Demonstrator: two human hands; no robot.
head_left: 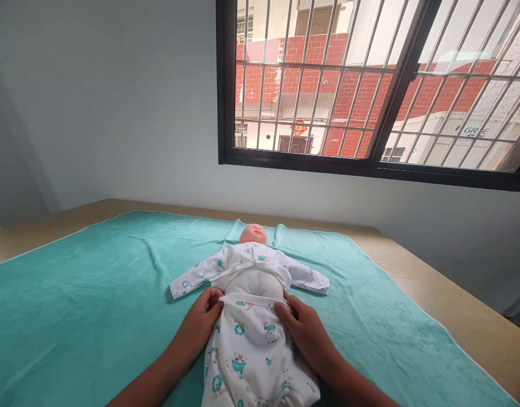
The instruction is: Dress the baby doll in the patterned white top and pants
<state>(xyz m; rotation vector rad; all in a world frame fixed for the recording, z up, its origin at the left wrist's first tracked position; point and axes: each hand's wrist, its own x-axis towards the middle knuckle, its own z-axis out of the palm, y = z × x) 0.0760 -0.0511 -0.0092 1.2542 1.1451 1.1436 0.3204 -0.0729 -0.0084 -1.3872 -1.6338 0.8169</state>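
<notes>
A baby doll (pixel 254 233) lies on its back, head toward the window. It wears a white printed top (pixel 251 254) with both sleeves spread out, and its white cloth belly (pixel 254 281) shows below the hem. White printed pants (pixel 254 345) cover the lower body, their waistband across the doll's waist. My left hand (pixel 204 316) pinches the waistband at its left side. On the right side, my right hand (pixel 306 328) grips the same waistband, thumb on the front and fingers behind. The doll's legs and feet are hidden by the pants and the frame edge.
A turquoise blanket (pixel 116 305) with a few wrinkles lies under the doll on a light wooden table (pixel 416 277). Behind stands a grey-white wall (pixel 116 113) with a dark-framed, barred window (pixel 302 160).
</notes>
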